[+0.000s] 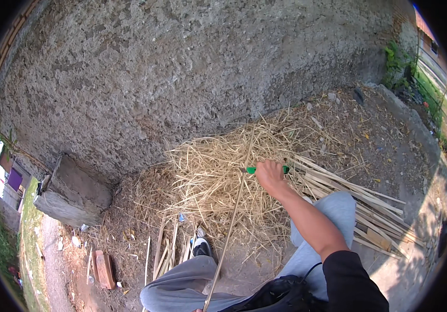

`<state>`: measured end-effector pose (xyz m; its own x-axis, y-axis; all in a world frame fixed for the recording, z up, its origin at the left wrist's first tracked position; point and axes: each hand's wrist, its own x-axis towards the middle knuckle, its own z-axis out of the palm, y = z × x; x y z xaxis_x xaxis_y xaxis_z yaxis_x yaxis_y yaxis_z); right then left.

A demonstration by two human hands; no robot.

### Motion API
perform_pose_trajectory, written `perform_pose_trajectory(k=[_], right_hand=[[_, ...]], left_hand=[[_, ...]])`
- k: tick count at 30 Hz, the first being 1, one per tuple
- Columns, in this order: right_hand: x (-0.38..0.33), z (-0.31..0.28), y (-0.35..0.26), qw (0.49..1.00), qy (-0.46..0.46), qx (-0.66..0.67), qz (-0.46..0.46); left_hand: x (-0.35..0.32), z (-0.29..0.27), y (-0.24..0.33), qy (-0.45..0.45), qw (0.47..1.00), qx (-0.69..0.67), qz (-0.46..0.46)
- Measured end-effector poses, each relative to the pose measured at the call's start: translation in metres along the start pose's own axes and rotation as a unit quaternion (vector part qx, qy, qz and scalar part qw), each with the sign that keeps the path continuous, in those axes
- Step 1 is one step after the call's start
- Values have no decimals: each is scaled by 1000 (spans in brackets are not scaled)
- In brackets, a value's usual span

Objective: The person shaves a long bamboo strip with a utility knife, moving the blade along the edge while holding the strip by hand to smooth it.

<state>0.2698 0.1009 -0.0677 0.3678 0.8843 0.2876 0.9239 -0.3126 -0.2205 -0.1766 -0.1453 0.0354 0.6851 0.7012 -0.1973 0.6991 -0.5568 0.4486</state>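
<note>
My right hand (270, 176) is closed around the green handle of a knife (251, 170). The knife's short blade points left and meets a long, thin bamboo strip (229, 234). This strip slants from the lower edge of the view up past the blade, over a heap of pale shavings (208, 177). At its near end only a sliver of my left hand (199, 310) shows, closed on the strip; most of that hand is out of view.
Split bamboo strips (374, 208) lie right of my knee, with shorter pieces (167, 249) by my shoe (201, 247). A rough wall (182, 73) rises behind the heap. A concrete block (75, 192) and a reddish brick (103, 269) are at left.
</note>
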Motion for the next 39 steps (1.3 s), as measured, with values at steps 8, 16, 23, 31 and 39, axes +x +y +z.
perform_pose_trajectory(k=[8,16,23,31,39], right_hand=[[1,19,-8,998,-61,23,9],[4,31,66,989,-6,72,131],[-15,-37,-7,713,-172,608,305],[-29,-75,-25,849,17,525,62],[-24,-66,-23,766,76,633,86]], left_hand=[[3,-5,13,-37,982,-147,-113],[-96,12,-27,96,979,128,123],[-39,-4,-11,73,835,-446,-313],[-29,8,-1,77,905,-315,-275],[-27,10,10,92,955,-198,-201]])
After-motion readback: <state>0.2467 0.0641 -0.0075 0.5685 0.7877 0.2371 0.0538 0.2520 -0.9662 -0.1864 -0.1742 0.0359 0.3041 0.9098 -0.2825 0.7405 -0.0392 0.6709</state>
